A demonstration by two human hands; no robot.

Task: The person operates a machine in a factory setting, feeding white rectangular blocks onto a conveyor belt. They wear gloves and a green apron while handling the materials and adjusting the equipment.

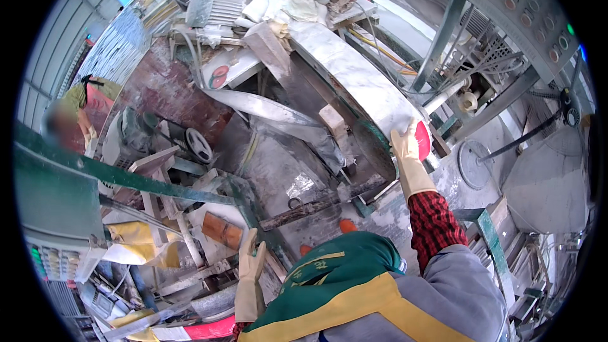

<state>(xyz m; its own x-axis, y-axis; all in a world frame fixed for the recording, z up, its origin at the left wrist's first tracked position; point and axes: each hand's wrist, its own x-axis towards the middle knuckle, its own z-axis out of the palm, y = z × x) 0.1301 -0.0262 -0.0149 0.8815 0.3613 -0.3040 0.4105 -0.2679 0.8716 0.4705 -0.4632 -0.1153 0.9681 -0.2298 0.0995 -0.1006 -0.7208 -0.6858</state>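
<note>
My right hand, in a cream rubber glove, reaches forward to the near end of a long white marble-like slab. Its fingers are stretched out and spread on the slab's end. Partly under the hand's right side lies a red round-edged piece; I cannot tell whether the hand grips it. Low and to the left, my left hand wears the same kind of glove. Its fingers stand apart with nothing in them, close to an orange-brown block and a green metal frame.
Beyond the hands, a grey metal trough runs along the slab. Control panels with lit buttons stand at upper right and lower left. A handwheel sits on machinery. Another person bends at far left. Two red discs rest farther off.
</note>
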